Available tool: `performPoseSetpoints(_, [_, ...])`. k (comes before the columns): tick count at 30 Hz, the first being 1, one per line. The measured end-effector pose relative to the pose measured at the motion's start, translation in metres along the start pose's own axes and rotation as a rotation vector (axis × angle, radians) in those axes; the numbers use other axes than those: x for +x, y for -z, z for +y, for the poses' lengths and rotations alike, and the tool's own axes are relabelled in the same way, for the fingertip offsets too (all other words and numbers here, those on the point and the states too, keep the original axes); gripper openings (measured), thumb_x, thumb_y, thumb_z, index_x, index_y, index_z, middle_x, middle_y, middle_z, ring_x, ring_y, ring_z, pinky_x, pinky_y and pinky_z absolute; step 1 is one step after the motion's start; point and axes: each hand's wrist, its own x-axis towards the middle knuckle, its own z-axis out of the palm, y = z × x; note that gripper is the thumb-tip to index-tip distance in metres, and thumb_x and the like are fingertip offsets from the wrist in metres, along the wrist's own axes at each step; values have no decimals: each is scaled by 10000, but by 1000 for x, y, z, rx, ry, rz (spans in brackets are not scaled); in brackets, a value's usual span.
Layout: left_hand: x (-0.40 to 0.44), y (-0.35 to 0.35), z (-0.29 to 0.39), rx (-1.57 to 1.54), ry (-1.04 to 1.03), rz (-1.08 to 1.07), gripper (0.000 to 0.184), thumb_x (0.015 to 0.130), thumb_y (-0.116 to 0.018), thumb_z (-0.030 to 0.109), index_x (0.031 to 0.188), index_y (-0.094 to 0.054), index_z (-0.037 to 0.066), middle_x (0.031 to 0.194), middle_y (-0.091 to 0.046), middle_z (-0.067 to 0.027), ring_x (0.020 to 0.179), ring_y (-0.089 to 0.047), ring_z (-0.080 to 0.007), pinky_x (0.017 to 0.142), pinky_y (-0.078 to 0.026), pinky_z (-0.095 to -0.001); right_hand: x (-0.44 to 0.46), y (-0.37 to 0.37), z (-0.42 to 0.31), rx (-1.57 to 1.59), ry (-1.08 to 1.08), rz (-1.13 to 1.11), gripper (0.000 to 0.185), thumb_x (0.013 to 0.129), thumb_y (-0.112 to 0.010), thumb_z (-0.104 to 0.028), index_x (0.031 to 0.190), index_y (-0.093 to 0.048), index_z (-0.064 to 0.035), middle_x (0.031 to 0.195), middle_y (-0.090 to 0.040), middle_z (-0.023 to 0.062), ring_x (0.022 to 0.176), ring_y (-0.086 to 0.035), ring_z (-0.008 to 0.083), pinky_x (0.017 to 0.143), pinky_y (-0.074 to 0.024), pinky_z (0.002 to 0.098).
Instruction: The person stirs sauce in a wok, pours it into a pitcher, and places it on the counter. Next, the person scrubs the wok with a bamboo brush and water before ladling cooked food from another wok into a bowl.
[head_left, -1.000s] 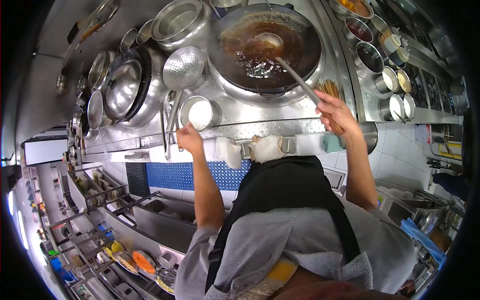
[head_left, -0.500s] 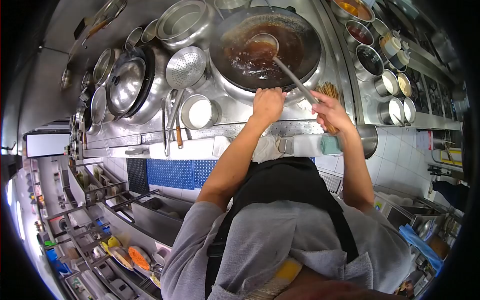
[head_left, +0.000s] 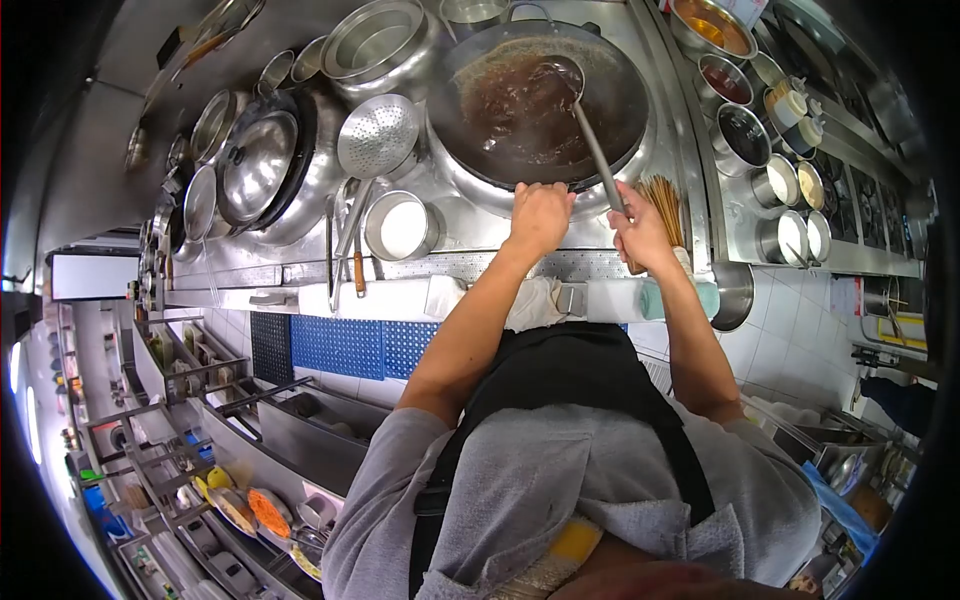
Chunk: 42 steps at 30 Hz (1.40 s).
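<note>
A large dark wok (head_left: 625, 120) sits on the steel range, with bubbling brown sauce (head_left: 510, 105) inside. My right hand (head_left: 640, 232) is closed round the handle of a ladle (head_left: 593, 140), whose bowl lies in the sauce toward the wok's far right side. At the wok's near rim, my left hand (head_left: 541, 212) is closed over the edge; what its fingers grip there is partly hidden, but the rim lies right under them. A bamboo wok brush (head_left: 660, 200) stands just right of my right hand.
Left of the wok are a perforated strainer (head_left: 378, 137), a steel pot of white contents (head_left: 402, 225) and a domed lid (head_left: 260, 165). Several sauce and seasoning containers (head_left: 741, 135) line the right side. Folded cloths (head_left: 535, 303) lie along the front edge.
The ladle's bowl has moved right and slightly away from me in the wok, its handle now steeper. My right hand has shifted left. My left hand stays at the rim.
</note>
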Motion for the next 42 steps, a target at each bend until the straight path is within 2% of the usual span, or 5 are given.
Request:
performPoseSetpoints(7, [8,-2,19,46,212,-38,307,979,-612,330,815,-723,96,761,-723,-124,790,-694,-313,844,-440,-449,-5,17,-15,906,-267,-363,565,990,-591,-32,1515,-383,-36,911,-611,116,576,-507,86,408,-429,238])
performPoseSetpoints(20, [-21,2,32,88,130,201,274,923,-697,311,789,-715,73,714,-704,-143,758,-685,-312,815,-443,-445,-77,89,-186,-105,246,-2,657,939,-637,-12,1558,-421,-58,845,-611,16,522,-503,57,396,-420,229])
performPoseSetpoints(28, [-24,-7,30,77,120,270,248,900,-724,287,769,-711,77,715,-703,-128,762,-679,-308,812,-441,-447,-90,106,-247,-239,645,234,582,1001,-631,-77,1556,-459,-101,917,-635,-5,581,-456,7,466,-365,178])
performPoseSetpoints(36, [-27,-7,30,55,109,287,238,891,-734,279,762,-707,80,699,-691,-120,744,-666,-297,797,-438,-442,-20,62,-133,-119,412,124,666,982,-599,-56,1604,-365,-98,894,-662,1,566,-501,50,495,-421,226])
performPoseSetpoints(42, [-24,-8,26,45,103,303,246,889,-733,281,751,-686,83,692,-686,-121,736,-660,-300,793,-435,-443,29,32,-33,-503,306,152,666,882,-629,-56,1529,-470,-37,724,-640,100,585,-606,168,628,-519,365])
